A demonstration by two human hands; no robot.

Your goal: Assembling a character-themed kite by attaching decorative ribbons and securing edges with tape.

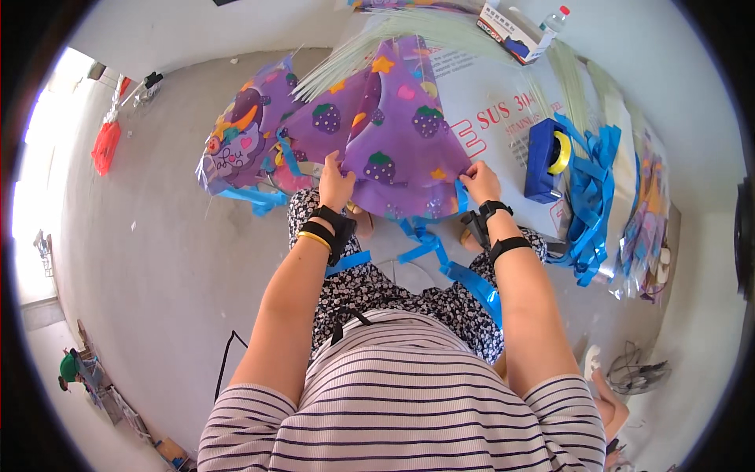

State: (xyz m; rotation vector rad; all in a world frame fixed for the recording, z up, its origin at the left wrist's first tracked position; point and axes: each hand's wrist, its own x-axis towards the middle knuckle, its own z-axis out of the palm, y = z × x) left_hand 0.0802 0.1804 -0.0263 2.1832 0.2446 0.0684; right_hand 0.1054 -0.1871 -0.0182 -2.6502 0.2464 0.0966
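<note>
A purple kite sheet (405, 157), printed with strawberries and stars, lies spread in front of me with its point away from me. My left hand (336, 185) pinches its near left edge. At the near right corner, the fingers of my right hand (480, 183) close on the kite beside a strip of blue ribbon (462, 197). More blue ribbon (429, 245) trails from the near edge onto my lap. Another purple kite piece (240, 145) lies to the left. Both hands' fingertips are partly hidden.
A white printed board (487, 86) carries thin pale rods (354, 59), a blue tape dispenser (541, 161), a heap of blue ribbons (591, 200), a small box (515, 33) and a bottle (555, 20). A red bag (105, 147) hangs left. A fan (633, 370) and another person's leg (609, 401) show lower right.
</note>
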